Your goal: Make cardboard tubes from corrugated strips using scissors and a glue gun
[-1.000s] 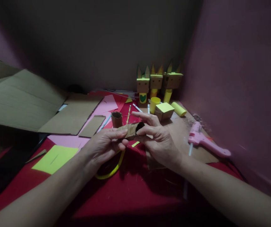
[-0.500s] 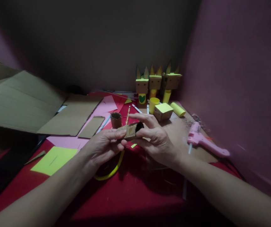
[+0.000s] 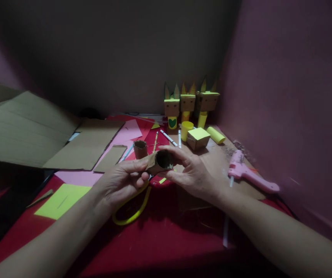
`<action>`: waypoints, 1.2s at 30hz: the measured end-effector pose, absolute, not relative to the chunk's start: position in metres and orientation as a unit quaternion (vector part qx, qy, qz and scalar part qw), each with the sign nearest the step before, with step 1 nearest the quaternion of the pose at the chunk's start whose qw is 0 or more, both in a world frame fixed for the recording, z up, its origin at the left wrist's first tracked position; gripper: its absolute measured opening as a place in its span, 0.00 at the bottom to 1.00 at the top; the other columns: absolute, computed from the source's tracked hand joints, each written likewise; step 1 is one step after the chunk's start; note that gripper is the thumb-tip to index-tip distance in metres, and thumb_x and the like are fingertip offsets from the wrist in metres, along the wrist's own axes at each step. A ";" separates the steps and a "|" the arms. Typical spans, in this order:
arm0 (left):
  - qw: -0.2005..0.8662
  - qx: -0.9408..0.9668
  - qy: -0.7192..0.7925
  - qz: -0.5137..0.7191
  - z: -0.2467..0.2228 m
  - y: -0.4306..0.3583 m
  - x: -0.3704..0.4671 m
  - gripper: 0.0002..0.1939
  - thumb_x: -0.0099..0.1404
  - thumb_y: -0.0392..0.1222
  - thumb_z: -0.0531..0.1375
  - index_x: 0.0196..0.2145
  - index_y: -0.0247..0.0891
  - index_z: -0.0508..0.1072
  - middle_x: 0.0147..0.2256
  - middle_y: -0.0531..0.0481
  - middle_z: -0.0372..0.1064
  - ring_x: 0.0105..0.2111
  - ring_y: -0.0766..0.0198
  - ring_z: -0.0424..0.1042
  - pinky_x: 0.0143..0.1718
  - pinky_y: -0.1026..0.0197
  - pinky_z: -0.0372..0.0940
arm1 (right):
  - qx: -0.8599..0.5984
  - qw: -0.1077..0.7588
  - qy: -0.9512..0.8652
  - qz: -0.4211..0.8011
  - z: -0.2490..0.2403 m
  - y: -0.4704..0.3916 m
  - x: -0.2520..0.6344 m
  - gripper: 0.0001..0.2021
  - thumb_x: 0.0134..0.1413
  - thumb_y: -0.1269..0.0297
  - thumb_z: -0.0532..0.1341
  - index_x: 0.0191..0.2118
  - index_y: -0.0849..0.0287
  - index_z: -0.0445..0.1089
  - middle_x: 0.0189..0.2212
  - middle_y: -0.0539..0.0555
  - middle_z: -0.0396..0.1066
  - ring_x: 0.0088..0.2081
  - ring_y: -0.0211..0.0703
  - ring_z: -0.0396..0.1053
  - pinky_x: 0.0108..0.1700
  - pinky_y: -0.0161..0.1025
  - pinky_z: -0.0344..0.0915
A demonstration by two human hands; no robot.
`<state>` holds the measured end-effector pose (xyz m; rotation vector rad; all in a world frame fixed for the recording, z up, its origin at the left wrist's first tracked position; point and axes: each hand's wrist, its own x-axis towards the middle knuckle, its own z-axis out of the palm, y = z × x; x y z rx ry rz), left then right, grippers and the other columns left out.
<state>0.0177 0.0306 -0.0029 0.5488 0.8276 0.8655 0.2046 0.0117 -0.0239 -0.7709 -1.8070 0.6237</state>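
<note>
A short brown cardboard tube [image 3: 154, 163] is held between both hands, its dark round opening turned up and to the right. My left hand [image 3: 125, 177] pinches its left end between thumb and fingers. Around the rim at the open end curve the thumb and fingers of my right hand [image 3: 195, 172]. Just behind stands another cardboard tube [image 3: 141, 150], upright and touched by neither hand. Below the hands a yellow cord [image 3: 131, 221] loops over the red cloth [image 3: 154, 247].
Large cardboard sheets [image 3: 85, 144] and yellow paper [image 3: 61, 200] lie left. Box-headed figures [image 3: 171, 108], a yellow cup [image 3: 187, 129], a yellow-topped box [image 3: 197, 139] and a yellow roll [image 3: 215, 135] stand or lie behind. A pink glue gun [image 3: 248, 173] lies right.
The held tube's opening has turned more toward the camera. The fingers of my right hand have shifted to its rim, closer together. The view has moved slightly.
</note>
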 end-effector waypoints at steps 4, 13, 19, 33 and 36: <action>0.788 0.273 0.377 0.404 -0.002 0.031 0.017 0.14 0.60 0.19 0.54 0.37 0.28 0.75 0.23 0.49 0.71 0.14 0.74 0.67 0.12 0.77 0.63 | -0.325 0.507 -0.752 0.270 -0.020 0.011 0.206 0.23 0.50 0.71 0.63 0.54 0.54 0.64 0.46 0.54 0.71 0.45 0.44 0.70 0.48 0.44 0.69; 0.663 0.441 0.375 0.474 0.002 0.018 0.020 0.08 0.58 0.31 0.63 0.37 0.28 0.78 0.28 0.45 0.74 0.21 0.70 0.69 0.19 0.72 0.68 | -0.391 0.540 -0.709 0.231 0.000 -0.006 0.207 0.06 0.54 0.66 0.62 0.38 0.60 0.72 0.30 0.51 0.64 0.28 0.36 0.61 0.28 0.36 0.62; 0.577 0.522 0.402 0.482 0.000 0.011 0.025 0.14 0.57 0.37 0.65 0.42 0.32 0.77 0.33 0.45 0.75 0.26 0.67 0.70 0.25 0.68 0.68 | -0.413 0.533 -0.681 0.286 -0.004 -0.002 0.200 0.08 0.51 0.64 0.66 0.38 0.59 0.76 0.34 0.53 0.70 0.34 0.39 0.67 0.37 0.39 0.67; 0.477 0.631 0.423 0.443 0.004 0.005 0.029 0.06 0.58 0.39 0.63 0.29 0.33 0.75 0.27 0.49 0.70 0.25 0.63 0.70 0.26 0.61 0.68 | -0.388 0.518 -0.490 0.584 -0.016 0.008 0.201 0.05 0.43 0.65 0.68 0.27 0.62 0.78 0.14 0.46 0.68 0.11 0.26 0.54 0.12 0.27 0.50; 0.363 0.677 0.433 0.473 0.002 0.004 0.027 0.08 0.59 0.40 0.63 0.25 0.34 0.74 0.22 0.51 0.68 0.22 0.66 0.67 0.24 0.64 0.63 | -0.378 0.518 -0.469 0.608 -0.014 0.011 0.203 0.05 0.40 0.66 0.69 0.25 0.63 0.77 0.12 0.46 0.66 0.09 0.26 0.52 0.10 0.26 0.46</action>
